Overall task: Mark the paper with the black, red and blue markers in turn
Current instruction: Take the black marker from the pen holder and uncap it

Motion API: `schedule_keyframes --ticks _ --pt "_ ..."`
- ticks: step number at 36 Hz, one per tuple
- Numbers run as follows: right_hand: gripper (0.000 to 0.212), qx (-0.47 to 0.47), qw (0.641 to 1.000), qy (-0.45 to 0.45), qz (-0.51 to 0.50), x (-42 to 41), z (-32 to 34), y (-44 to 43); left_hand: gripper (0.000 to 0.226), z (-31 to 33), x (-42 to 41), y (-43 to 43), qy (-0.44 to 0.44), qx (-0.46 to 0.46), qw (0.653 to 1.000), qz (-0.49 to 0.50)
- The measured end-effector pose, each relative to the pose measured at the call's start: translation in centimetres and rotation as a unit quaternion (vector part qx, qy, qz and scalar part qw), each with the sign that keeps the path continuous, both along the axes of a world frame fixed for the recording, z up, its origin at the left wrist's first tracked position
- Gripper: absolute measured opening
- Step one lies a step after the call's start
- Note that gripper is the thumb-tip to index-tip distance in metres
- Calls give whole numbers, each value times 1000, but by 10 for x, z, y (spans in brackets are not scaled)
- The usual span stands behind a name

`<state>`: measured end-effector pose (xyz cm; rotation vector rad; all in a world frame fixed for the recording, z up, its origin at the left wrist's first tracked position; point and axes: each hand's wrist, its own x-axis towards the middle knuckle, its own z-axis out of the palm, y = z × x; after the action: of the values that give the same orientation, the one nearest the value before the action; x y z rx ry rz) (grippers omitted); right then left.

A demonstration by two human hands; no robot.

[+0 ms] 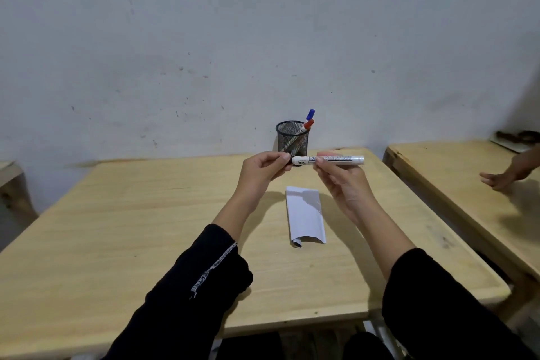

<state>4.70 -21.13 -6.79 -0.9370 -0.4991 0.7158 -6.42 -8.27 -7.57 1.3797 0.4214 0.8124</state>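
You hold the black marker level in the air, just in front of the mesh pen cup. Your right hand pinches its white barrel between thumb and fingertips. Your left hand is closed on the cap end, thumb and fingers pinching it. The red marker and blue marker stand tilted inside the cup. The paper, curled at its near edge, lies on the wooden table, nearer you than the cup, below the marker.
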Motion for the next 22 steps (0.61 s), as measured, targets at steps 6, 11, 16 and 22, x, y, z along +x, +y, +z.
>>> schedule_keyframes --ticks 6,11,16,22 --pt "6 6 1000 19 -2 -10 -6 12 8 0 -1 -2 5 20 999 -28" --pt "2 8 998 54 4 -9 -4 20 12 -4 -8 4 8 38 999 -21" --pt "3 -7 999 33 3 -5 -9 24 21 -6 -8 10 32 57 998 -19" --pt "5 -5 1000 -3 8 -1 -15 27 24 -11 -6 13 41 52 998 -24"
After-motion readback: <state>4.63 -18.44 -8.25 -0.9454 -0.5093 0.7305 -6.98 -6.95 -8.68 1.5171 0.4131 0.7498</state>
